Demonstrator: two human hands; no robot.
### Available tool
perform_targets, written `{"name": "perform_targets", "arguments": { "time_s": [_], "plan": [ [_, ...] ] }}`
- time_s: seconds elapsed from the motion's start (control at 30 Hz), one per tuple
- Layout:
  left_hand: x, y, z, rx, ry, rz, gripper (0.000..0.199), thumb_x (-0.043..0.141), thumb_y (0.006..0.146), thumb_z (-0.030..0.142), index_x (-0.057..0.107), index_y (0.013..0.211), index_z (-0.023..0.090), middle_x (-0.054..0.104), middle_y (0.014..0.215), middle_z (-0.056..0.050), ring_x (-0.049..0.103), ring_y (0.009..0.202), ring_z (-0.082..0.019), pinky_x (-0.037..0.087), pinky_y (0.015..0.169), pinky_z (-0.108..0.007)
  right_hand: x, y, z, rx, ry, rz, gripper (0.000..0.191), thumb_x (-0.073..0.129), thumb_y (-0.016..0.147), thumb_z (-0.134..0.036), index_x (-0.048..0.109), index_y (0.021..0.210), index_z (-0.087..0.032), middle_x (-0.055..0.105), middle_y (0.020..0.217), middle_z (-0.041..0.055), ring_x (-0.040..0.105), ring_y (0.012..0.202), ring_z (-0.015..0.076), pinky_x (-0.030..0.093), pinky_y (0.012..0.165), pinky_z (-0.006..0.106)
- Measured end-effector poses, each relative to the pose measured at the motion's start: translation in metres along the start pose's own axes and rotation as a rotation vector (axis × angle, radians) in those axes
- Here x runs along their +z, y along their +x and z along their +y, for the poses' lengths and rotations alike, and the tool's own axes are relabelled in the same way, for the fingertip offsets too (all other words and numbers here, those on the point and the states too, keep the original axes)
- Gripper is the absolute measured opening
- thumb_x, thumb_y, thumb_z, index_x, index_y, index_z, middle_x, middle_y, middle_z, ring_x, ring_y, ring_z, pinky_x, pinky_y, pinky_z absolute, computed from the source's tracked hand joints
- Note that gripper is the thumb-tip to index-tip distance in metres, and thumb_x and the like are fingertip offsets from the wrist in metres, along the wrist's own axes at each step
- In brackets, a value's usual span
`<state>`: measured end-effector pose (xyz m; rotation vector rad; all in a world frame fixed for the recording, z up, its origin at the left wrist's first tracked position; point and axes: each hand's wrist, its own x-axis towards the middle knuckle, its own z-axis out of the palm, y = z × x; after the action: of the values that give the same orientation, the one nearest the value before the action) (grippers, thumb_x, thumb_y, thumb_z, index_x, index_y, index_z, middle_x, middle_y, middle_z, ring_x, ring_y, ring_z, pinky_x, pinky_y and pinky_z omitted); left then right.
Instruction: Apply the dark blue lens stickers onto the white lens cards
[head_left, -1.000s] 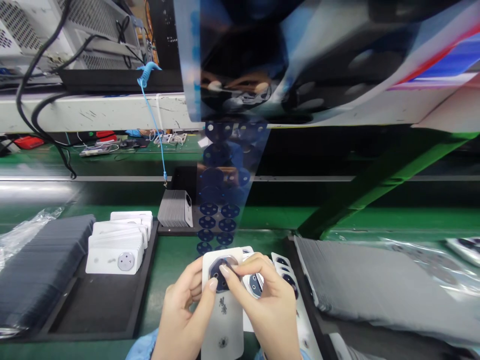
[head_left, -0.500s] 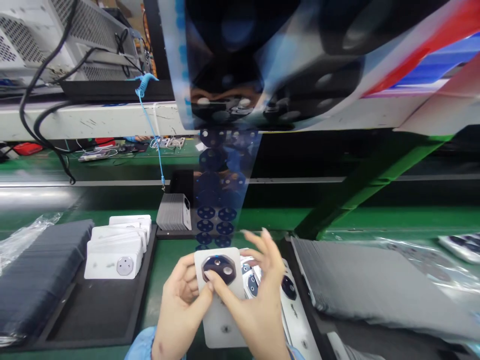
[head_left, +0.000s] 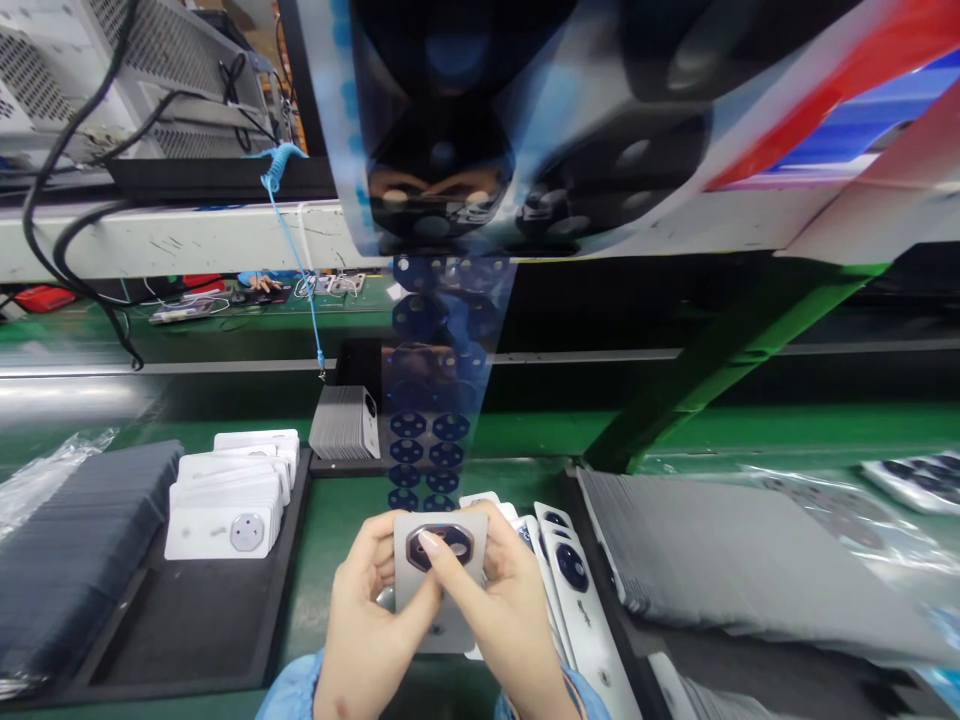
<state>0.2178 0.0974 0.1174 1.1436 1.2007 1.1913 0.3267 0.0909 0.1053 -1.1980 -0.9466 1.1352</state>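
Observation:
Both my hands hold a whitish phone back cover (head_left: 450,636) in front of me, with its dark, eight-sided camera patch (head_left: 459,545) near the top. Its left edge is gripped by my left hand (head_left: 371,625), thumb lying on the front face. My right hand (head_left: 506,610) wraps the right edge while its thumb presses on the camera patch. Just beyond the cover hangs a clear strip with dark blue round stickers (head_left: 409,453). Several white covers with dark camera patches (head_left: 581,595) lean together right of my right hand.
Left stands a black tray (head_left: 187,635) with fanned white covers (head_left: 217,505) and a dark wrapped stack (head_left: 82,560). Grey covers (head_left: 750,570) fill a tray at right. A small stack (head_left: 345,422) sits behind. A green post (head_left: 697,385) slants at right; a blue cord (head_left: 304,265) hangs down.
My right hand's fingers, raised and spread before, have closed around the cover's right edge. Its thumb has moved up onto the camera patch. The cover is tilted further back and looks shorter.

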Motion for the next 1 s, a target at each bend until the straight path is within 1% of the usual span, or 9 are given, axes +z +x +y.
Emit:
{"name": "perform_targets", "arguments": {
  "time_s": [0.17,0.33,0.4,0.5,0.57,0.67,0.8,0.9,1.0],
  "plan": [
    [-0.003,0.002,0.001,-0.017,-0.033,-0.054,0.033,0.077,0.068,0.024,0.061,0.097,0.018,0.078,0.089,-0.006,0.073,0.076,-0.019,0.056,0.067,-0.021,0.001,-0.003,0.007,-0.012,0.02,0.015,0.03,0.061,0.087,-0.048,0.055,0.079,-0.021,0.056,0.067,-0.0024,0.054,0.062,0.0137,0.045,0.057,0.023],
    [-0.006,0.002,0.0,-0.041,-0.101,-0.067,0.038,0.079,0.066,0.02,0.061,0.1,0.017,0.077,0.09,-0.007,0.072,0.076,-0.018,0.056,0.066,-0.021,-0.006,-0.001,0.001,-0.061,0.009,-0.063,0.027,0.054,0.093,-0.044,0.059,0.082,-0.021,0.06,0.073,-0.0005,0.056,0.067,0.0147,0.046,0.061,0.024],
    [-0.007,0.003,0.001,-0.076,-0.147,-0.082,0.041,0.08,0.066,0.021,0.06,0.102,0.017,0.076,0.088,-0.007,0.071,0.072,-0.018,0.057,0.062,-0.021,-0.011,0.002,-0.003,-0.046,0.039,-0.139,0.025,0.053,0.093,-0.044,0.063,0.09,-0.021,0.063,0.079,0.0014,0.059,0.072,0.0164,0.048,0.063,0.026],
    [-0.01,0.004,0.003,-0.131,-0.219,-0.109,0.047,0.081,0.066,0.022,0.059,0.107,0.017,0.076,0.085,-0.007,0.071,0.069,-0.018,0.057,0.058,-0.022,-0.017,0.005,-0.01,0.041,0.113,-0.269,0.028,0.056,0.091,-0.043,0.065,0.109,-0.022,0.068,0.09,0.0046,0.064,0.08,0.0202,0.052,0.067,0.03],
    [-0.012,0.005,0.003,-0.146,-0.252,-0.118,0.05,0.082,0.066,0.022,0.058,0.109,0.017,0.076,0.084,-0.007,0.071,0.069,-0.019,0.058,0.058,-0.023,-0.02,0.005,-0.013,0.082,0.147,-0.297,0.036,0.06,0.088,-0.043,0.063,0.119,-0.024,0.069,0.092,0.0051,0.066,0.082,0.0216,0.053,0.067,0.031],
    [-0.017,0.006,0.002,-0.164,-0.279,-0.161,0.05,0.081,0.069,0.023,0.057,0.112,0.017,0.077,0.087,-0.008,0.072,0.073,-0.021,0.059,0.062,-0.025,-0.022,0.005,-0.016,0.084,0.132,-0.297,0.042,0.065,0.084,-0.042,0.062,0.123,-0.025,0.071,0.093,0.0051,0.066,0.083,0.0215,0.053,0.066,0.03],
    [-0.02,0.007,0.0,-0.165,-0.307,-0.254,0.046,0.076,0.076,0.025,0.054,0.115,0.017,0.076,0.093,-0.011,0.073,0.081,-0.024,0.059,0.068,-0.029,-0.021,0.006,-0.015,0.027,0.066,-0.286,0.043,0.072,0.078,-0.034,0.063,0.119,-0.026,0.071,0.097,0.0034,0.065,0.085,0.0201,0.051,0.073,0.03],
    [-0.018,0.006,0.001,-0.14,-0.317,-0.233,0.039,0.074,0.078,0.028,0.056,0.11,0.016,0.077,0.091,-0.012,0.073,0.085,-0.026,0.059,0.065,-0.027,-0.018,0.008,-0.012,0.013,0.007,-0.224,0.029,0.075,0.076,-0.033,0.067,0.102,-0.023,0.069,0.088,0.0012,0.064,0.08,0.019,0.05,0.072,0.029],
    [-0.013,0.004,0.004,-0.149,-0.308,-0.216,0.039,0.075,0.076,0.031,0.057,0.107,0.016,0.077,0.089,-0.012,0.074,0.083,-0.026,0.058,0.06,-0.025,-0.015,0.01,-0.008,0.024,0.02,-0.175,0.019,0.069,0.083,-0.038,0.066,0.09,-0.02,0.066,0.08,0.0002,0.062,0.074,0.0166,0.049,0.067,0.026]
  ]
}}
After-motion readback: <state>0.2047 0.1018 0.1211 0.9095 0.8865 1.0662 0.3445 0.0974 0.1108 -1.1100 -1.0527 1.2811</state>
